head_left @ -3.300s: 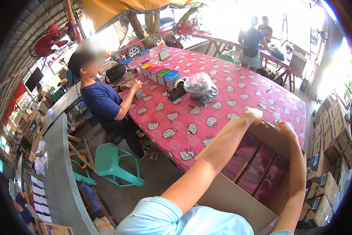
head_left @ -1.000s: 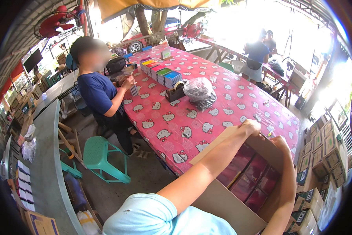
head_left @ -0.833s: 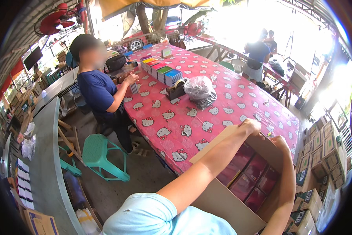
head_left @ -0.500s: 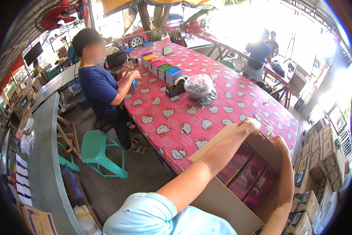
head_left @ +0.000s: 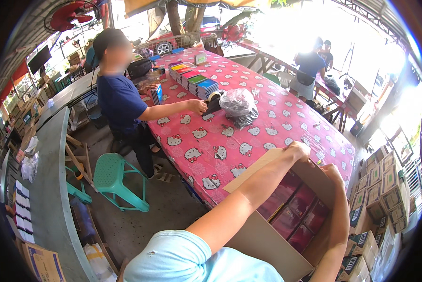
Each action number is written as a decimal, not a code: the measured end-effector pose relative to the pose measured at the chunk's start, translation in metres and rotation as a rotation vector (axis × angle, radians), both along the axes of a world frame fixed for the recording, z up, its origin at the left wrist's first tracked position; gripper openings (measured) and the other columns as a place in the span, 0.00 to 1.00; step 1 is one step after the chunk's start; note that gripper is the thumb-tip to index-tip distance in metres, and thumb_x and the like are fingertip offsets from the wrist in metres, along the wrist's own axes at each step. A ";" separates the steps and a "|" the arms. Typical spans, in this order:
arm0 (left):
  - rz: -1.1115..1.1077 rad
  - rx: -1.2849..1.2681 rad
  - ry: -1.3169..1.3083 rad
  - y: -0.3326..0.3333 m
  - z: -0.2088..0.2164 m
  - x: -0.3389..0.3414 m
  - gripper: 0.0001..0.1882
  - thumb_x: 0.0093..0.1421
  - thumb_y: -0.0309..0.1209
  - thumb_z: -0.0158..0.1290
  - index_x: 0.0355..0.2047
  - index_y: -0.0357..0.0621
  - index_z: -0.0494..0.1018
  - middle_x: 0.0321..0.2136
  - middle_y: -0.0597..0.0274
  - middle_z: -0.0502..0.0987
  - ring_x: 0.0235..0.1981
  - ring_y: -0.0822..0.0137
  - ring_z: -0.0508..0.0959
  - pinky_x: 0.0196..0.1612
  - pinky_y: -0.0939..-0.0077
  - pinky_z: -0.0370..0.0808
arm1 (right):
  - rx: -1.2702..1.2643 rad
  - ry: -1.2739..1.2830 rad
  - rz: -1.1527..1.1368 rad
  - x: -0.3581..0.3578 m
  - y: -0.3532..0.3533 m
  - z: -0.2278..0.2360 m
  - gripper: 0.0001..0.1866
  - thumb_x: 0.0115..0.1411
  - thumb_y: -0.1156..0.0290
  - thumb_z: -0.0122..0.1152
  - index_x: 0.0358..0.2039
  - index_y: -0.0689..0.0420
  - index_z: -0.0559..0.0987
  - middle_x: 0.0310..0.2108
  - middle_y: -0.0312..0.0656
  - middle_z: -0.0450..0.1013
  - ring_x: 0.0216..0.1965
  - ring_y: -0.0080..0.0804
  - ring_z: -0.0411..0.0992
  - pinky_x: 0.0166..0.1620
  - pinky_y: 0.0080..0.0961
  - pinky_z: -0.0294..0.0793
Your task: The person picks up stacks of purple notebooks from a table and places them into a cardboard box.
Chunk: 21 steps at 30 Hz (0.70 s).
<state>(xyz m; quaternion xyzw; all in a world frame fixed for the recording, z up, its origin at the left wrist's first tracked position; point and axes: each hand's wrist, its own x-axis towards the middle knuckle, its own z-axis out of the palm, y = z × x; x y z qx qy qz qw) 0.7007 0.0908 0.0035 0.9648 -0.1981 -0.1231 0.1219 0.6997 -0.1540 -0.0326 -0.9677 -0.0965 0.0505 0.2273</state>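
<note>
An open cardboard box (head_left: 262,244) stands in front of me, against the near right side of the table. Inside lie several shiny dark red bundles (head_left: 293,211), apparently spiral-bound notebooks, in rows. My left hand (head_left: 297,151) reaches across the box, closed on its far rim by the corner. Close beside it, my right hand (head_left: 332,173) has its fingers bent over the right end of that rim. My left forearm covers part of the box's opening. A long side flap (head_left: 253,169) lies folded outward over the tablecloth.
A co-worker (head_left: 121,96) stands left of the pink patterned table (head_left: 192,136), one hand at a black tape dispenser (head_left: 213,104), the other holding blue booklets. Notebook stacks (head_left: 204,88) and a plastic-bag bundle (head_left: 239,105) lie there. A green stool (head_left: 112,176) and stacked cartons (head_left: 385,183) stand around.
The co-worker has stretched one arm right to the tape dispenser, and the blue booklets now stand upright in the other hand. My hands stay on the box rim.
</note>
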 end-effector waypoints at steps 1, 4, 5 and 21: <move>-0.011 0.004 0.000 -0.002 0.002 -0.001 0.41 0.47 0.72 0.53 0.47 0.51 0.79 0.44 0.55 0.81 0.48 0.56 0.79 0.51 0.57 0.75 | -0.007 -0.012 0.005 0.002 -0.006 -0.003 0.15 0.53 0.59 0.61 0.33 0.58 0.83 0.26 0.55 0.77 0.28 0.40 0.78 0.37 0.36 0.75; -0.007 0.016 0.005 -0.002 0.003 -0.002 0.41 0.48 0.72 0.53 0.47 0.51 0.79 0.44 0.55 0.81 0.48 0.56 0.79 0.50 0.57 0.75 | 0.008 -0.018 -0.007 0.004 -0.007 -0.007 0.15 0.53 0.58 0.61 0.32 0.57 0.83 0.25 0.54 0.77 0.28 0.40 0.78 0.37 0.36 0.75; 0.001 0.022 0.009 -0.001 0.003 -0.002 0.40 0.48 0.71 0.53 0.47 0.51 0.80 0.44 0.55 0.81 0.48 0.56 0.80 0.50 0.57 0.75 | 0.010 -0.020 -0.006 0.004 -0.006 -0.007 0.15 0.53 0.58 0.61 0.32 0.57 0.83 0.25 0.54 0.77 0.28 0.40 0.78 0.37 0.36 0.75; -0.012 0.028 -0.001 -0.004 -0.004 0.003 0.40 0.49 0.70 0.53 0.46 0.50 0.79 0.44 0.54 0.80 0.47 0.56 0.80 0.48 0.57 0.77 | -0.018 0.000 -0.042 -0.007 0.004 0.005 0.19 0.53 0.55 0.63 0.34 0.59 0.84 0.25 0.52 0.78 0.29 0.36 0.78 0.37 0.34 0.75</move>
